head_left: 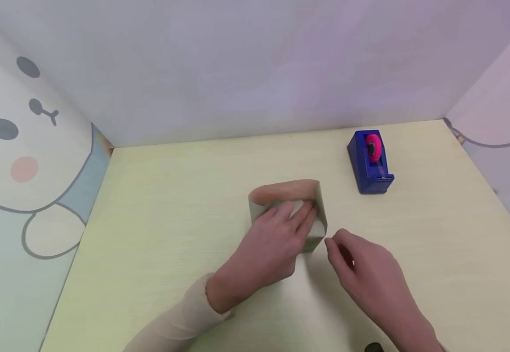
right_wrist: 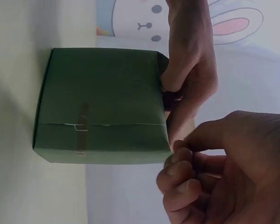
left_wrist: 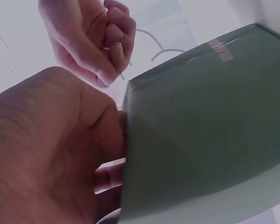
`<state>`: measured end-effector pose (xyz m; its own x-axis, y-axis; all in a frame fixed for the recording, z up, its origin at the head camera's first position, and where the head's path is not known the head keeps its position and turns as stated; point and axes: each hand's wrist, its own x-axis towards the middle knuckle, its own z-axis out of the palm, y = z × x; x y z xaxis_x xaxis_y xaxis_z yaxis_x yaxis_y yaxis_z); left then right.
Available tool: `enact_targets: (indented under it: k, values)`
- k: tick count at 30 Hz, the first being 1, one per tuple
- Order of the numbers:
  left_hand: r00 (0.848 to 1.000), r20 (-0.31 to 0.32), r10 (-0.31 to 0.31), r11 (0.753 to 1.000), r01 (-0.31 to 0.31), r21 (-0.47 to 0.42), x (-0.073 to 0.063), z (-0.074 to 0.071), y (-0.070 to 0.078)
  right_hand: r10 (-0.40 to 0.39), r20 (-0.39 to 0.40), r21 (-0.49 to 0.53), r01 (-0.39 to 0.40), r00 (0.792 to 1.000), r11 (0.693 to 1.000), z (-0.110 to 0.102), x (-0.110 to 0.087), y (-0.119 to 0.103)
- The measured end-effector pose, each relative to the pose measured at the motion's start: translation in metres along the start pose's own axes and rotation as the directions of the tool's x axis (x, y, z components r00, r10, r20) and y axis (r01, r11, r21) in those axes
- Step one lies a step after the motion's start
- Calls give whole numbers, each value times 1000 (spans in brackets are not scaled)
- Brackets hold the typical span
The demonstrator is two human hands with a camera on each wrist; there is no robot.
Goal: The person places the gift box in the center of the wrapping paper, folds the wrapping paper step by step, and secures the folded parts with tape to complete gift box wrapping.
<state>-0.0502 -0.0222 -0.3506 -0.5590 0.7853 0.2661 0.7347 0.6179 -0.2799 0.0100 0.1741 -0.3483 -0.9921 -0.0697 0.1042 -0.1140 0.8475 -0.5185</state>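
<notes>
Bracing the green box (right_wrist: 102, 88) inside, seemingly, the left hand (head_left: 272, 247) extends fingers; the right hand (head_left: 371, 276) curls narrowly by the box's right corner, any hold unclear.

From the left wrist view, the green box (left_wrist: 205, 126) hides the left grip (left_wrist: 51, 144) at its fingertips; the head view crops a black object (head_left: 374, 347)

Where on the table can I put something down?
A big bare patch of table lies between its left edge and the green box. Another lies between the blue tape dispenser and the right edge. The middle is crowded: the left hand reaches into the box's opening, with the right hand close by.
</notes>
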Motion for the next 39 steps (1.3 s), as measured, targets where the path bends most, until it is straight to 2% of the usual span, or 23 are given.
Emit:
enact_targets:
  k: [4,7,8,10,13,15,17,24,32,39]
  values:
    - [1000,-17,1,1000,-1,-26,-2,-4,-2,-60,-170,21,65,984,998,6,-10,-2]
    - [1000,-31,-8,999,6,-34,-3,-5,-3,-141,-217,-42,135,966,990,13,-10,-5]
    - [999,-33,-9,999,8,-36,-4,-5,-3,-159,-209,-74,146,965,986,16,-9,-7]
    - [999,-36,-9,999,8,-39,-5,-6,-3,-154,-151,-130,135,976,982,20,-6,-11]
    - [999,-31,-6,999,5,-34,-7,-9,-4,-78,-26,-184,72,997,980,25,1,-16]
    - [1000,-26,-8,999,7,-39,-9,-11,-4,-17,39,-199,24,999,980,26,6,-18]
    - [1000,-13,-8,999,7,-45,-11,-12,-4,13,66,-205,1,998,979,27,9,-19]
    - [1000,22,1,999,0,-39,-13,-14,-5,50,76,-174,-36,996,984,25,15,-25]
    - [1000,13,-11,1000,11,-30,-14,-14,-3,92,95,-172,-74,991,982,25,18,-36]
    - [1000,12,-20,1000,21,-18,-15,-14,-1,95,78,-140,-84,992,987,27,19,-37]
